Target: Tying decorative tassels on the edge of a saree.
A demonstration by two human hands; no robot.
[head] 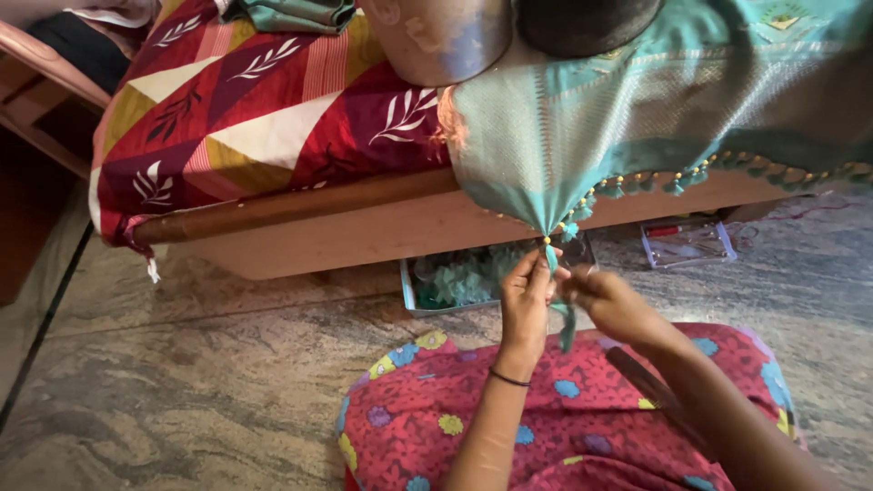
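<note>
**Both hands pinching a teal tassel at the cloth's edge**

A teal tassel (553, 264) is hanging from the lowest point of a teal cloth (637, 109) that is draping over the side of the bed. The left hand (526, 300) is closing its fingers (538, 273) on the tassel just under a small yellow bead, thumb and forefinger pressed tight together. The right hand (611, 305) is meeting it from the other side, its fingers (568, 284) curled and pinching the same strands, and a loose tail of teal thread (567, 327) is dangling below the two hands. The cloth's border is carrying a row of matching teal tassels and yellow beads along its edge. Behind the hands, a shallow tray (455, 282) of teal thread pieces is sitting on the stone floor (200, 364) under the wooden bed frame (364, 227), and a clear plastic box (687, 241) is lying to the right. A red patterned bedsheet (245, 100) is covering the mattress, with two metal pots (441, 36) resting on the cloth.
</note>
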